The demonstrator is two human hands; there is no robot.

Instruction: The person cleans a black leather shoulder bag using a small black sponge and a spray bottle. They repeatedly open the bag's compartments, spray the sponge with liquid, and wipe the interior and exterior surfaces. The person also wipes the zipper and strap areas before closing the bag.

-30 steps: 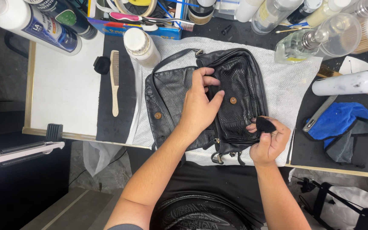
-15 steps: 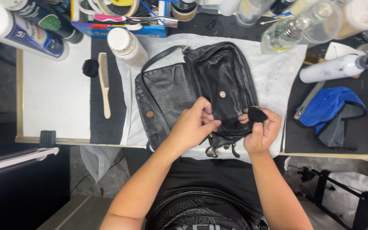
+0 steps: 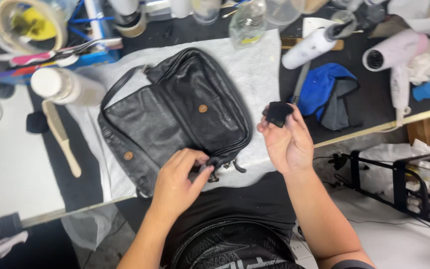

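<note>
A black leather bag lies flat on a white cloth spread over the table, its flap side up and two round brass snaps showing. The left hand pinches the bag's near edge by the zipper pulls, fingers closed on the leather, apparently to keep it from sliding. Off to the right of the bag, the right hand is raised clear of the cloth and holds a small black pad between thumb and fingertips, lifted as if readied for the leather. Beyond that hand lie a blue cloth, a white spray bottle on its side and a pale pink hair dryer, all within reach. Left of the holding hand sit a wooden comb and a white-capped bottle; a clear bottle stands at the cloth's far edge. The cloth likely shields the table from polish.
</note>
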